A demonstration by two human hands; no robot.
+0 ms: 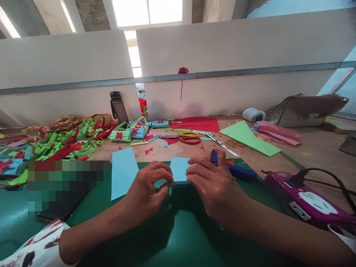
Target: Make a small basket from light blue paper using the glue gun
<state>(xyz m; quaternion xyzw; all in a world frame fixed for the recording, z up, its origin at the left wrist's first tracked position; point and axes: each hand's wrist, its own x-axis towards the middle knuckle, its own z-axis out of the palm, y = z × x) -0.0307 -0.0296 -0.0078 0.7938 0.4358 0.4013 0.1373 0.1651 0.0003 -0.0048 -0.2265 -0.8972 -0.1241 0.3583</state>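
A small piece of light blue paper point(179, 168) is held between my two hands above the green mat point(178, 237); its near edge looks folded. My left hand point(152, 185) pinches its left near corner between thumb and fingers. On the other side, my right hand point(213, 185) grips the right edge, fingers bent over the top, its thumb mostly hidden. A larger sheet of light blue paper point(122, 172) lies flat just left of my left hand. Behind my right hand rests a blue glue gun point(241, 172), partly covered by the fingers.
Scissors point(190, 139), a craft knife point(222, 144) and red paper point(194, 124) lie beyond the mat. Green paper point(250, 139) and a purple power strip point(308, 202) are at right. Many paper pieces point(66, 139), a bottle point(119, 107) and a dark, partly pixelated object point(66, 204) stand left.
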